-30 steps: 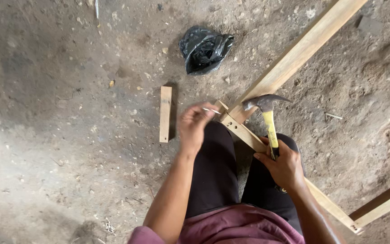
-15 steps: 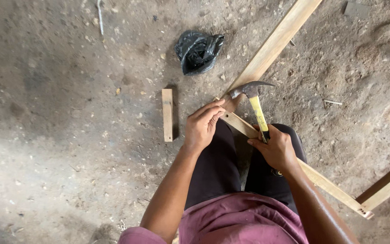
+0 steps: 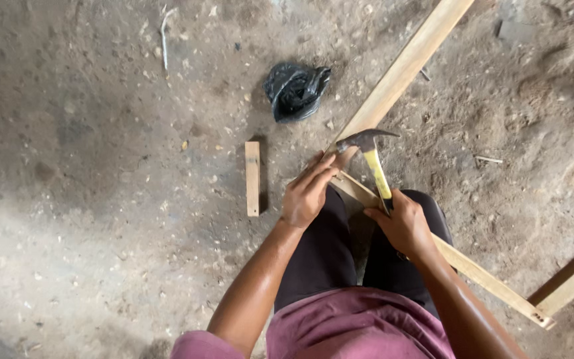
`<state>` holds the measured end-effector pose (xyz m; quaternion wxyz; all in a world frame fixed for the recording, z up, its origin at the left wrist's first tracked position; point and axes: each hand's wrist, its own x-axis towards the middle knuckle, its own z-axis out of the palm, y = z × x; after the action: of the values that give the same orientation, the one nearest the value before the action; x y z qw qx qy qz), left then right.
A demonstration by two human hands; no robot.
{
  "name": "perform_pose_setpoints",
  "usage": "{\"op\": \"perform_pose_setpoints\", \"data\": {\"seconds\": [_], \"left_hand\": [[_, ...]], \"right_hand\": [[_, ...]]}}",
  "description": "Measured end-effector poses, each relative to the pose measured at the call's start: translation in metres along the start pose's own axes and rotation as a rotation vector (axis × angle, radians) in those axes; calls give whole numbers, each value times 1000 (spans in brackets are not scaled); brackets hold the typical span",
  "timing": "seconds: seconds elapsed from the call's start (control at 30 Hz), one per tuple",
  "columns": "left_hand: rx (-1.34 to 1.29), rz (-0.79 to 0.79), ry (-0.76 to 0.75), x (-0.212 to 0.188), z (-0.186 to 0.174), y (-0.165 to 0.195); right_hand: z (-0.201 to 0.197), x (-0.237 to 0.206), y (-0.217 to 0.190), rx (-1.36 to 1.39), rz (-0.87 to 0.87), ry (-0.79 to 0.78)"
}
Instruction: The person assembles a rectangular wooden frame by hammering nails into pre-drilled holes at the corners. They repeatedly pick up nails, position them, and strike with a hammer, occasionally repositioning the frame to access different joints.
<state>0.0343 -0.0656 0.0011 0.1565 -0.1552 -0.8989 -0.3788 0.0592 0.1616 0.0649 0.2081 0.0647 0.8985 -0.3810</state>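
The right hand (image 3: 403,225) is wrapped around the yellow handle of a claw hammer (image 3: 371,159), fingers closed on the lower part of the grip. The hammer's dark steel head sits just above and to the left of that hand, over the spot where two wooden strips meet. The left hand (image 3: 308,193) rests right beside the hammer head, its fingers drawn together and pointing at the joint as if pinching something small; what lies between the fingertips is too small to tell. Both hands work close together above the person's knees, which are covered in dark trousers.

A short wooden strip (image 3: 473,272) runs from the joint down to the right, under the right forearm, to a corner with another board (image 3: 573,279). A long wooden strip (image 3: 406,66) rises from the joint to the upper right. A small wooden block (image 3: 252,178) lies on the dirt floor (image 3: 88,199) left of the left hand, apart from it. A crumpled black plastic bag (image 3: 295,90) sits farther up.
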Motion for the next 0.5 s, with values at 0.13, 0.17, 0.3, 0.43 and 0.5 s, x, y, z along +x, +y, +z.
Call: {"op": "perform_pose_setpoints", "data": {"seconds": [0.13, 0.17, 0.3, 0.43, 0.5], "left_hand": [[-109, -112, 85, -3, 2, 7], [-167, -160, 99, -3, 3, 10], [-371, -354, 176, -4, 9, 23], [-526, -506, 204, -2, 11, 23], [-653, -545, 236, -1, 10, 19]], "right_hand": [[-2, 0, -1, -10, -32, -2], [-2, 0, -2, -7, -48, 11], [-3, 1, -5, 23, -43, 2], [-3, 2, -5, -35, 22, -34], [-2, 2, -4, -19, 6, -37]]}}
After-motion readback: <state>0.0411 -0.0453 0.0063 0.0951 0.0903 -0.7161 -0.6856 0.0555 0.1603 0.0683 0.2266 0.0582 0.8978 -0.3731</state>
